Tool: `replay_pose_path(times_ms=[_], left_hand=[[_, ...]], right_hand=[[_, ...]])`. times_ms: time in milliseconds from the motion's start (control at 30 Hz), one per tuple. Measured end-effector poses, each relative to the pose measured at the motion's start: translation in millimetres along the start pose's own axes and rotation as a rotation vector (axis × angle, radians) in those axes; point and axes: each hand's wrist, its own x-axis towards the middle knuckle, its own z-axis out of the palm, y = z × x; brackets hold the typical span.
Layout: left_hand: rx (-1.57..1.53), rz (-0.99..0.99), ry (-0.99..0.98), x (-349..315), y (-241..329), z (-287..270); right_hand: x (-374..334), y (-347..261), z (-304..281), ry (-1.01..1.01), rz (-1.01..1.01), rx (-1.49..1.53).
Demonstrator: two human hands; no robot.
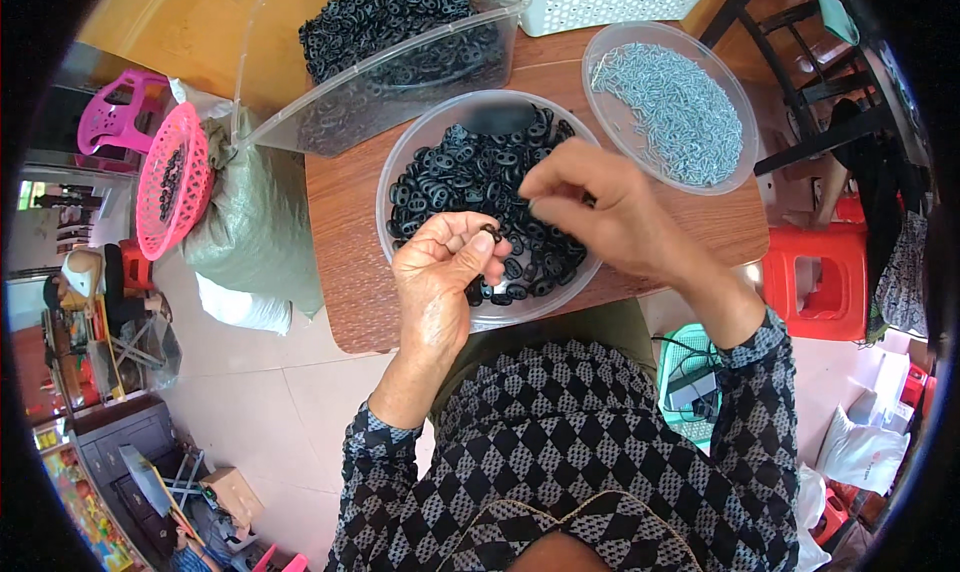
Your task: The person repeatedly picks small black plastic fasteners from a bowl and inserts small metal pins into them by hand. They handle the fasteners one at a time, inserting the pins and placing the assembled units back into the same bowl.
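My left hand (437, 272) pinches a small black oval piece (491, 233) between thumb and forefinger, above the near side of a round clear plastic bowl (384, 197). Loose black oval pieces with holes (470, 177) fill much of that bowl. Over its right side hangs my right hand (600, 207), the fingers curled and pinched together; what they hold, if anything, is hidden. Nearest beyond the right hand, a round clear dish (613, 122) carries a pile of small silvery-blue screw-like pieces (690, 117).
The wooden table (345, 237) also bears a clear bin (270, 77) of black pieces and a white perforated basket (618, 2). At left, a pink basket (150, 202) rests by a pale green sack (245, 217). A red stool (782, 302) and teal basket (683, 347) sit right.
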Motion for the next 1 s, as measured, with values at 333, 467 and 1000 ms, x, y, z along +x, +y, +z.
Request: replay_pose_path(times_ms=[333,467,1000], left_hand=[[0.146,0.109,-0.027,-5.8,-3.2,-0.3],[0.169,0.159,-0.007,-8.7,-2.9,1.6],[0.548,0.391,0.099,-13.7,-13.2,4.0]], right_hand=[[-5.7,0.6,25.8,-0.022,0.126,0.216],[-5.7,-0.1,29.5,0.002,0.086,0.161],[-6.2,1.7,35.2,0.020,-0.101,-0.008]])
